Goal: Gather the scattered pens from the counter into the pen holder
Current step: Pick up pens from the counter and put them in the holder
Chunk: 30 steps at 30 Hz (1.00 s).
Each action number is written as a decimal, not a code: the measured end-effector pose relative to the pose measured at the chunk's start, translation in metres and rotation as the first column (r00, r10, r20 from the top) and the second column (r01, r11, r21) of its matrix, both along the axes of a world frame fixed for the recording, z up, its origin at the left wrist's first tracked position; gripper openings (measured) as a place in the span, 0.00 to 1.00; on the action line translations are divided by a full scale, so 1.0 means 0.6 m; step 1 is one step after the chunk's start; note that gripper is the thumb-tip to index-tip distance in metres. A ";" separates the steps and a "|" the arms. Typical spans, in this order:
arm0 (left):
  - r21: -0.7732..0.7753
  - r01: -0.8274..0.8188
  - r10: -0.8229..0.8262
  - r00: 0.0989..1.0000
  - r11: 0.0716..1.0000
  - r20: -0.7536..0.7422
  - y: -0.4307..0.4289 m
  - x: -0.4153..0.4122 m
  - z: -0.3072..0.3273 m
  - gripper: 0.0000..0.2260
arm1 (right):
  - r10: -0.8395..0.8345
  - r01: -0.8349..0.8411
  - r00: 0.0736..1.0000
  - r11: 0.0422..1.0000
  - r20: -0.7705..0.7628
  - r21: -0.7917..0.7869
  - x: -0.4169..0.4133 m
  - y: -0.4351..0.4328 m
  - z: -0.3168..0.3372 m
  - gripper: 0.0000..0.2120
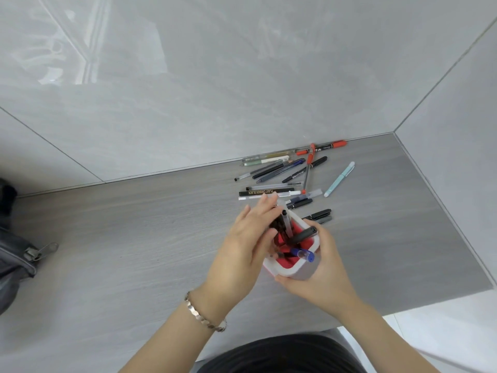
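Note:
A white pen holder (301, 270) with a red inside stands on the grey counter (134, 238), near the middle. Several pens stick out of it, among them a blue-capped pen (304, 254) and a black marker (302, 235). My right hand (320, 273) grips the holder's near right side. My left hand (250, 238) is over the holder's left rim, fingers closed around a clear pen (287, 224) and dark pens standing in it. Several loose pens (282, 170) lie scattered behind the holder toward the wall, including a light blue pen (339, 179) and a red marker (321, 148).
A dark grey bag (16, 251) with a metal zipper pull lies at the counter's left edge. Tiled walls close the counter at the back and right. The counter's front edge runs near my body; a white floor (443, 332) shows at lower right.

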<state>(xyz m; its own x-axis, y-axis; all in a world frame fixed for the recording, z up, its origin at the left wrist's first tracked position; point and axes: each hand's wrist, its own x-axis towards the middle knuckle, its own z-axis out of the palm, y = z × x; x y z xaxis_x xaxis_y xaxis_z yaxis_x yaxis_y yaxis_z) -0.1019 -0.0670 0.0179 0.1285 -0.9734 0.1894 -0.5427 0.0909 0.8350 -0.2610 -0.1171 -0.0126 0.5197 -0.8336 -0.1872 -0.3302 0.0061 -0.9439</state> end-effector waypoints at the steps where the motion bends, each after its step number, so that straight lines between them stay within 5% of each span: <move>1: 0.028 0.034 -0.036 0.997 0.999 0.072 0.004 -0.005 -0.004 0.18 | -0.002 0.002 1.000 1.000 0.003 -0.016 -0.002 -0.001 0.002 0.39; 3: 0.062 0.127 -0.136 0.976 0.990 0.171 0.011 -0.016 -0.007 0.21 | 0.012 -0.012 1.000 0.998 0.000 -0.056 -0.009 -0.005 0.006 0.39; 6: 0.062 0.277 -0.281 0.958 0.959 0.058 0.004 -0.022 0.000 0.22 | -0.024 0.023 1.000 0.997 -0.008 -0.070 -0.027 -0.015 0.010 0.39; 10: 0.139 -0.050 0.063 0.994 0.989 -0.093 -0.054 -0.016 -0.029 0.20 | -0.188 0.179 0.979 0.977 -0.073 -0.113 -0.078 -0.044 0.005 0.39; 12: 0.355 -0.146 0.146 0.989 0.923 0.028 -0.092 -0.019 -0.061 0.18 | -0.281 0.268 0.954 0.955 -0.104 -0.125 -0.112 -0.064 -0.006 0.38; 14: 0.466 -0.086 0.011 0.987 0.881 0.163 -0.127 -0.034 -0.092 0.17 | -0.360 0.344 0.922 0.931 -0.143 -0.124 -0.138 -0.082 -0.016 0.40; 18: 0.568 0.006 -0.331 0.818 0.823 0.471 -0.182 -0.068 -0.128 0.16 | -0.451 0.436 0.881 0.892 -0.147 -0.121 -0.158 -0.108 -0.022 0.42; 21: 0.595 -0.085 -0.391 0.678 0.799 0.623 -0.200 -0.079 -0.144 0.13 | -0.437 0.424 0.889 0.898 -0.133 -0.117 -0.151 -0.116 -0.020 0.40; 24: 0.627 -0.150 -0.408 0.641 0.764 0.650 -0.187 -0.076 -0.152 0.12 | -0.411 0.401 0.904 0.911 -0.120 -0.095 -0.140 -0.111 -0.028 0.43; 27: 0.672 -0.143 -0.284 0.828 0.727 0.483 -0.140 -0.051 -0.131 0.11 | -0.351 0.345 0.926 0.936 -0.137 -0.066 -0.117 -0.102 -0.024 0.44; 29: 0.664 -0.145 0.088 0.989 0.733 0.119 -0.102 -0.023 -0.111 0.07 | -0.323 0.321 0.942 0.946 -0.087 -0.039 -0.103 -0.096 -0.021 0.41; 30: 0.646 -0.144 0.247 0.966 0.750 -0.071 -0.086 -0.010 -0.094 0.06 | -0.306 0.304 0.949 0.952 -0.080 -0.031 -0.095 -0.093 -0.018 0.41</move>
<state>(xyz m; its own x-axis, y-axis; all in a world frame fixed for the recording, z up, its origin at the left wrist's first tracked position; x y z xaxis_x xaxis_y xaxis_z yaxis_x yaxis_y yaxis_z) -0.1081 -0.1184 -0.0387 0.3049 -0.8143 -0.4940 -0.3600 -0.5787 0.7318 -0.3178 -0.1726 -0.0233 0.2236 -0.9534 -0.2025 -0.3923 0.1022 -0.9141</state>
